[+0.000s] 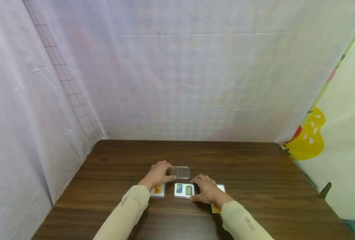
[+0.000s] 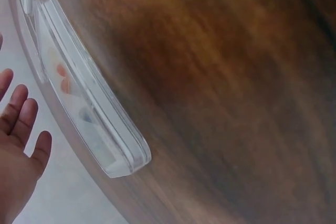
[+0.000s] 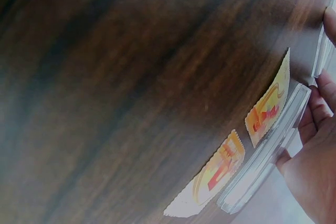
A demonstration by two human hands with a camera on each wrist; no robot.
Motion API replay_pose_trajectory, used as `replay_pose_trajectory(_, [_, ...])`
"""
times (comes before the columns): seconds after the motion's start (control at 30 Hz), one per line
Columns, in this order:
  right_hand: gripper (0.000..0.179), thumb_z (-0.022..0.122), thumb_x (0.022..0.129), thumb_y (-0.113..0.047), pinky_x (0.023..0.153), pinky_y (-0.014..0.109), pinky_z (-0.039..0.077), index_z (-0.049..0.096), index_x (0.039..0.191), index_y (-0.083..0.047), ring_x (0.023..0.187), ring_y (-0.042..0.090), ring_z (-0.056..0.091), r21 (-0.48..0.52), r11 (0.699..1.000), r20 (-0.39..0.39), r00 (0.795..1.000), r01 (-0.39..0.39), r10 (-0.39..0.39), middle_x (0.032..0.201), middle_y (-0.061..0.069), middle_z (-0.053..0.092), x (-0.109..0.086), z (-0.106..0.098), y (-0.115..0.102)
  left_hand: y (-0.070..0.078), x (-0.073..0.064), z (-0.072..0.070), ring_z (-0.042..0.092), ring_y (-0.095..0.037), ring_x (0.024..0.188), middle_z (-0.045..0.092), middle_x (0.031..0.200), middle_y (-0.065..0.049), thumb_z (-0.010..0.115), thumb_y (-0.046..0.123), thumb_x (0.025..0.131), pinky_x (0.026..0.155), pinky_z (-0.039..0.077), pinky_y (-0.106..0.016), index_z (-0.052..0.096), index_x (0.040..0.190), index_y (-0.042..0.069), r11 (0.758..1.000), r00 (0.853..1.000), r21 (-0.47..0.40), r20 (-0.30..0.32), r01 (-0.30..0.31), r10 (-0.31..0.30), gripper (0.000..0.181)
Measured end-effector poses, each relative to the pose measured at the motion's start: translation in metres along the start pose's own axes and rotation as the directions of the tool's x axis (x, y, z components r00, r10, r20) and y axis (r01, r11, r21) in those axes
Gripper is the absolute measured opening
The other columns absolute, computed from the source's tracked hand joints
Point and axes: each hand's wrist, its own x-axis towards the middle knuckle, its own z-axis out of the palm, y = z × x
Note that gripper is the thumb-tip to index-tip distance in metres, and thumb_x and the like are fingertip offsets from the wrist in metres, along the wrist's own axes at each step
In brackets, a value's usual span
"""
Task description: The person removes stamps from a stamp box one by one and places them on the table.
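Observation:
My left hand (image 1: 157, 175) reaches over the table's middle, with thumb and a finger at the left end of a clear, flat plastic case (image 1: 183, 172). In the left wrist view its other fingers (image 2: 23, 121) stretch out loosely. Nearer to me, my right hand (image 1: 207, 190) grips the right end of a clear case holding two small pictures (image 1: 184, 190), one blue, one with a pale oval shape. The thumb lies at its near corner and a finger at its far corner. Below my left wrist lies another case (image 2: 94, 98) with an orange picture inside.
Partly under my right hand is a further clear case (image 3: 265, 153). Beside it are two yellow and red paper pieces with scalloped edges, one nearer (image 3: 210, 177) and one farther (image 3: 270, 108). The dark wooden table (image 1: 240, 160) meets pale curtains (image 1: 177, 83) at the back.

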Motion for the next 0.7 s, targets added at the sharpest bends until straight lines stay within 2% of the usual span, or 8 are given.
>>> replay_pose_trajectory(0.4, [0.060,0.083,0.077,-0.041,0.101,0.061,0.033,0.062,0.123,-0.009,0.120,0.036,0.047,-0.003,1.000,-0.001,1.000,-0.002,0.002,0.123,0.011,0.054,0.002,0.002,0.001,0.007,-0.013,0.007,0.055,-0.025,0.105,0.061,0.108,-0.005,0.073,0.035,0.089,0.093,0.040,-0.049,0.067,0.116,0.010,1.000,1.000,-0.020,-0.020,-0.018,0.018,0.038])
replay_pose_trajectory(0.7, [0.060,0.083,0.078,-0.040,0.102,0.060,0.032,0.062,0.124,-0.008,0.120,0.036,0.047,0.007,1.000,-0.002,1.000,-0.004,0.004,0.124,0.011,0.054,0.000,0.001,-0.001,0.012,-0.018,0.019,0.056,-0.023,0.102,0.063,0.104,-0.001,0.074,0.035,0.086,0.091,0.041,-0.046,0.070,0.110,0.011,0.999,0.999,0.025,-0.030,-0.028,0.029,0.034])
